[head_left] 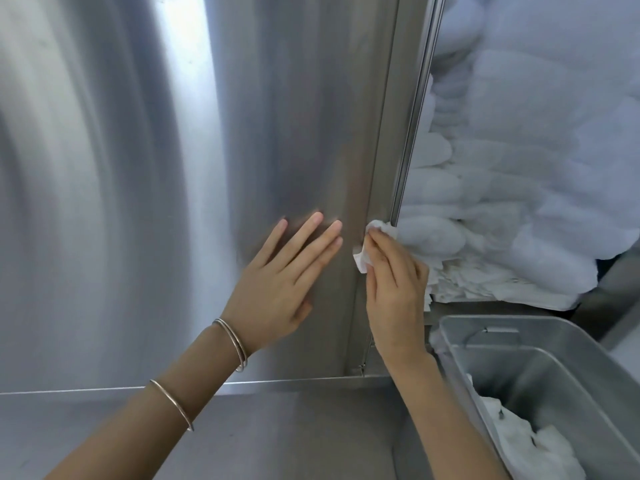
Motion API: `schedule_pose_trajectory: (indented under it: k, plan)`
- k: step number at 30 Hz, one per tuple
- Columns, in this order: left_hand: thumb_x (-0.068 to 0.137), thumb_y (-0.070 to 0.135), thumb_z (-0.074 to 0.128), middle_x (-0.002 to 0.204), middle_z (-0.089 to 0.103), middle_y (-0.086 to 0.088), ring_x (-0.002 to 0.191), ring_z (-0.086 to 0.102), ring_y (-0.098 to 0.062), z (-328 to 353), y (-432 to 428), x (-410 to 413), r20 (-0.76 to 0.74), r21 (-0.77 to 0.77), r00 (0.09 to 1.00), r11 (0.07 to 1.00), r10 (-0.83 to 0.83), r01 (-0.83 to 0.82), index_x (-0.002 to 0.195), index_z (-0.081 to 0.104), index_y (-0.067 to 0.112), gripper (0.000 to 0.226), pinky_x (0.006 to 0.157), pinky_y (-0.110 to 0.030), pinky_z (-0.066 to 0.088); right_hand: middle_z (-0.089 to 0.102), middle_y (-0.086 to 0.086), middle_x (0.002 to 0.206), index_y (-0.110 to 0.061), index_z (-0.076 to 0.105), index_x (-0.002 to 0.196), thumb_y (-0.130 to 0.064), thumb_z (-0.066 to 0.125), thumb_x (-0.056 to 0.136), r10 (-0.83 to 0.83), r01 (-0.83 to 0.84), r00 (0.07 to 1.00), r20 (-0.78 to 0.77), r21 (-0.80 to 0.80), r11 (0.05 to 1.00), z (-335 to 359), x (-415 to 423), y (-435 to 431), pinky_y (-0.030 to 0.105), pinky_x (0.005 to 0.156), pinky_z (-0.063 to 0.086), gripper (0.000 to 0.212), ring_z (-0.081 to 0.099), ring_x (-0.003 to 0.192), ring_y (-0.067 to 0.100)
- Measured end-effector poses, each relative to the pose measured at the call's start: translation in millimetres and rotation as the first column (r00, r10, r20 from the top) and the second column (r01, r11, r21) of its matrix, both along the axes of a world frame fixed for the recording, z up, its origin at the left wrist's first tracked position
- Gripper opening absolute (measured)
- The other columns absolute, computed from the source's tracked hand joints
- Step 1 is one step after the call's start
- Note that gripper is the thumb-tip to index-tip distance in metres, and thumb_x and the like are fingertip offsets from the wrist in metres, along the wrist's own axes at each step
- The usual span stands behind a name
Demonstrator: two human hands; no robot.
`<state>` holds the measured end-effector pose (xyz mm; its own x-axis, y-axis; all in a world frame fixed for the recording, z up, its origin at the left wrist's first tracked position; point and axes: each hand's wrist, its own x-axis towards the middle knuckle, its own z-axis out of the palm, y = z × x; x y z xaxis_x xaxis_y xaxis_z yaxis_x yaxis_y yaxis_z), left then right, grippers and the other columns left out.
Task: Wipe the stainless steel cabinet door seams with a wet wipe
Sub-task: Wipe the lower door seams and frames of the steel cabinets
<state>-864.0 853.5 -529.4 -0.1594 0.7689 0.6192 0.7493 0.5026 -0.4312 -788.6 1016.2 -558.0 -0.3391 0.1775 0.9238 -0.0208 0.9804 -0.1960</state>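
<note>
Stainless steel cabinet door (173,168) braced by left hand (280,289), fingers flat and slightly spread — right hand (394,289) pinching wet wipe (363,247) against low door seam (375,168) — upper seam probably still unwiped.

Both forearms are bare; the left arm (166,407) wears thin metal bangles (232,342) near the wrist.

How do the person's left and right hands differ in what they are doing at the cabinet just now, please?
The left hand lies flat and open on the steel cabinet door, holding nothing; the right hand pinches a white wet wipe against the door's edge seam. The left forearm wears bangles; the right is bare. Both touch the door.
</note>
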Motion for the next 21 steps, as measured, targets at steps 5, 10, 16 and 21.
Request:
schedule_pose_trajectory:
  k: [5, 10, 16, 21]
  plan:
    - [0.068, 0.015, 0.067, 0.161, 0.019, -0.007, 0.149, 0.013, -0.029, 0, -1, -4, -0.005, -0.007, 1.0, 1.0, -0.022, 0.022, 0.151, 0.029, 0.008, 0.092, 0.119, -0.053, 0.016, 0.068, 0.016, 0.097, 0.008, 0.07, 0.097, -0.003, 0.061, 0.089, 0.039, -0.038, 0.989, -0.142, 0.005, 0.999, -18, -5, 4, 0.017, 0.097, 0.043, 0.016, 0.057, 0.095, 0.02]
    - [0.068, 0.015, 0.065, 0.161, 0.019, -0.008, 0.149, 0.013, -0.03, -3, 0, -7, -0.046, -0.01, 0.999, 1.0, -0.02, 0.02, 0.151, 0.027, 0.007, 0.092, 0.119, -0.054, 0.016, 0.071, 0.014, 0.089, 0.005, 0.073, 0.088, 0.003, 0.069, 0.084, 0.063, -0.035, 0.951, -0.303, 0.095, 0.995, 9, -18, 16, 0.022, 0.084, 0.05, 0.006, 0.061, 0.085, 0.021]
    - [0.074, 0.012, 0.059, 0.161, 0.017, -0.007, 0.149, 0.013, -0.029, -6, 3, -8, -0.056, 0.023, 0.998, 1.0, -0.011, 0.012, 0.152, 0.026, 0.008, 0.085, 0.12, -0.051, 0.014, 0.071, 0.013, 0.091, 0.004, 0.074, 0.086, 0.002, 0.072, 0.081, 0.031, -0.034, 0.981, -0.19, -0.011, 0.999, -79, -5, 6, 0.022, 0.086, 0.051, 0.006, 0.061, 0.084, 0.018]
    - [0.072, 0.012, 0.059, 0.161, 0.018, -0.007, 0.149, 0.014, -0.029, -10, 4, -10, -0.063, 0.051, 0.998, 0.998, -0.025, 0.028, 0.152, 0.027, 0.008, 0.086, 0.119, -0.052, 0.014, 0.071, 0.013, 0.091, 0.004, 0.073, 0.088, 0.001, 0.069, 0.083, 0.056, -0.043, 0.974, -0.218, 0.064, 0.997, -32, -10, 13, 0.015, 0.089, 0.043, 0.007, 0.057, 0.083, 0.018]
